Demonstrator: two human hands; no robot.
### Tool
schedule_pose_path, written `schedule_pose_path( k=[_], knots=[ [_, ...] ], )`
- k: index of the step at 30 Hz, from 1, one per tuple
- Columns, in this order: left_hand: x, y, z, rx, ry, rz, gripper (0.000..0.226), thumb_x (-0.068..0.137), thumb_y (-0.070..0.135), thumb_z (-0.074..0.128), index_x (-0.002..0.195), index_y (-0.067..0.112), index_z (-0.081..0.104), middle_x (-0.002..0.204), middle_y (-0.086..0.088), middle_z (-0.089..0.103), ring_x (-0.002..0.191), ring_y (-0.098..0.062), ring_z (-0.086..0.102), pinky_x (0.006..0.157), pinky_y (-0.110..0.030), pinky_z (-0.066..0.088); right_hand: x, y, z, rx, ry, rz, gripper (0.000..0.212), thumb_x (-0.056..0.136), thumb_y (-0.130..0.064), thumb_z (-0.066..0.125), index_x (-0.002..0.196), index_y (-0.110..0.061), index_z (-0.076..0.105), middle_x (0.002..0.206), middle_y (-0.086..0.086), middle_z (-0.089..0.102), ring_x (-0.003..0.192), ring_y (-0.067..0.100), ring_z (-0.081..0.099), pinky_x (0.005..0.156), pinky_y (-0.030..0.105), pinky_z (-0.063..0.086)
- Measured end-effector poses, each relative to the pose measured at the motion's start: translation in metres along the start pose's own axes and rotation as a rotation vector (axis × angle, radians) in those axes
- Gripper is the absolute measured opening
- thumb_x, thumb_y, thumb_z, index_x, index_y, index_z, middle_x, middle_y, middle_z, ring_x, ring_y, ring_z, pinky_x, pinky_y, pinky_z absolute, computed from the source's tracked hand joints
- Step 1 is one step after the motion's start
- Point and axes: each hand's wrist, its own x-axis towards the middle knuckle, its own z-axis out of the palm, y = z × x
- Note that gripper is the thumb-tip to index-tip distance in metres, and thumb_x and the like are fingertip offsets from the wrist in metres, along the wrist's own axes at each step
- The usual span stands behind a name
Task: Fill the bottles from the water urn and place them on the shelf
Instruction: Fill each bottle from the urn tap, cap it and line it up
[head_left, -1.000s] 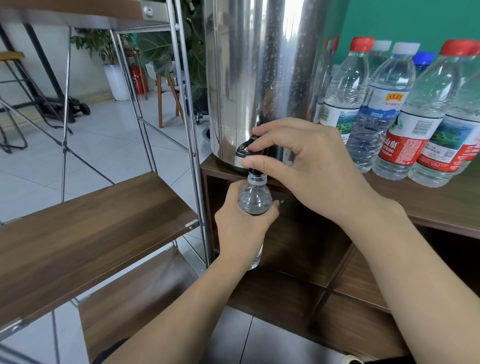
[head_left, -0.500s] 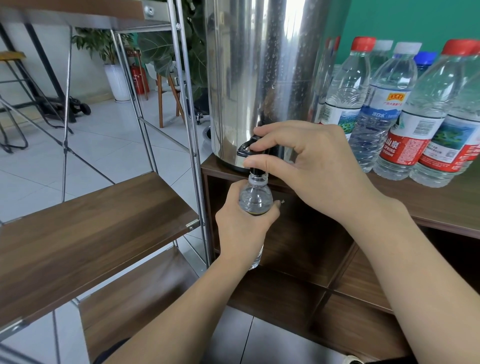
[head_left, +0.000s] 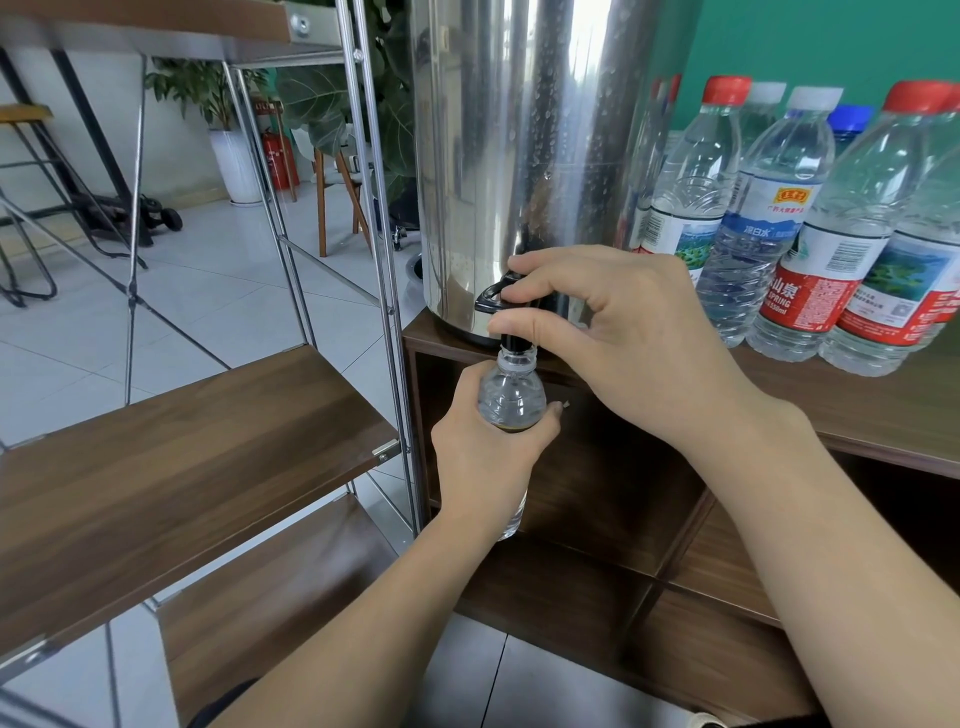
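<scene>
Nothing much has moved since a sec ago — our left hand (head_left: 480, 462) still grips the bottle (head_left: 511, 400), fingers wrapped round its body, neck held up under the urn (head_left: 524, 156) spout. Our right hand (head_left: 618, 338) pinches the black tap (head_left: 493, 299) w/ thumb and forefinger. Capped bottles (head_left: 769, 223) stand on the worktop (head_left: 883, 410), right of the urn; shelf (head_left: 182, 457) sits to the left.

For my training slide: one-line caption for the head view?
Left hand holds a bottle under the urn tap; right hand works the lever.
</scene>
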Motion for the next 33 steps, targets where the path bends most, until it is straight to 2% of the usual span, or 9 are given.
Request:
schedule_pose_path(
  k=[3,9,15,20,23,25,28,29,33],
  knots=[
    [0.000,0.000,0.000,0.002,-0.001,-0.004,0.051,0.075,0.030,0.093,0.114,0.036,0.062,0.098,0.018,0.072,0.094,0.007,0.067,0.081,-0.007,0.049,0.000,0.000,0.000,-0.005,0.001,-0.003,0.024,0.090,-0.036,0.074,0.095,-0.012,0.079,0.100,0.001,0.077,0.097,0.013,0.068,0.086,0.027,0.050],
    [0.000,0.002,0.000,0.010,-0.001,0.005,0.052,0.075,0.029,0.094,0.113,0.038,0.060,0.098,0.019,0.071,0.094,0.009,0.065,0.079,-0.004,0.046,0.001,0.001,0.000,-0.007,0.003,0.011,0.023,0.091,-0.036,0.073,0.096,-0.014,0.078,0.102,-0.001,0.076,0.099,0.012,0.068,0.087,0.032,0.051],
    [0.000,0.002,0.000,0.017,0.003,0.009,0.052,0.074,0.029,0.094,0.112,0.039,0.060,0.096,0.020,0.070,0.093,0.010,0.065,0.078,-0.004,0.045,0.003,0.000,0.002,0.000,0.008,0.059,0.032,0.096,-0.043,0.061,0.098,-0.013,0.074,0.093,0.003,0.076,0.089,0.019,0.071,0.078,0.042,0.055],
    [0.001,0.000,0.001,0.010,0.010,0.004,0.052,0.073,0.027,0.094,0.114,0.033,0.063,0.096,0.018,0.071,0.094,0.007,0.066,0.077,-0.003,0.045,0.006,0.002,0.001,0.004,0.065,0.091,0.034,0.101,-0.042,0.059,0.097,-0.010,0.070,0.074,0.004,0.069,0.067,0.017,0.062,0.064,0.033,0.047],
    [0.001,-0.001,0.002,0.017,0.011,0.008,0.052,0.074,0.027,0.094,0.115,0.031,0.063,0.096,0.017,0.071,0.093,0.007,0.066,0.078,-0.003,0.045,0.011,0.002,0.001,0.010,0.081,0.114,0.032,0.101,-0.041,0.060,0.094,-0.011,0.069,0.067,0.001,0.064,0.065,0.019,0.056,0.060,0.026,0.043],
    [0.002,-0.001,0.001,0.022,0.009,0.008,0.051,0.074,0.028,0.094,0.114,0.032,0.062,0.096,0.018,0.071,0.093,0.007,0.066,0.078,-0.003,0.045,0.014,0.003,0.002,0.033,0.082,0.158,0.030,0.102,-0.040,0.058,0.098,-0.013,0.071,0.070,0.000,0.067,0.065,0.017,0.061,0.064,0.029,0.048],
    [0.002,-0.001,0.000,0.036,0.005,0.009,0.051,0.075,0.029,0.093,0.113,0.034,0.061,0.096,0.020,0.070,0.095,0.008,0.065,0.080,-0.003,0.045,0.014,0.009,0.000,0.133,0.078,0.246,0.027,0.103,-0.036,0.057,0.106,-0.016,0.075,0.081,-0.003,0.074,0.079,0.014,0.070,0.077,0.041,0.056],
    [0.002,-0.001,0.000,0.044,0.006,0.011,0.051,0.075,0.029,0.093,0.113,0.035,0.060,0.096,0.020,0.070,0.095,0.008,0.065,0.080,-0.003,0.045,0.013,0.012,-0.001,0.184,0.078,0.269,0.025,0.103,-0.035,0.058,0.106,-0.017,0.075,0.085,-0.005,0.075,0.083,0.011,0.071,0.080,0.041,0.057],
    [0.002,0.000,0.000,0.056,-0.002,-0.001,0.053,0.074,0.031,0.093,0.114,0.038,0.059,0.097,0.022,0.069,0.095,0.010,0.065,0.082,-0.003,0.047,0.005,0.020,-0.005,0.319,0.080,0.336,0.019,0.102,-0.030,0.061,0.108,-0.017,0.075,0.093,-0.013,0.076,0.092,-0.002,0.070,0.086,0.019,0.053]
  ],
)
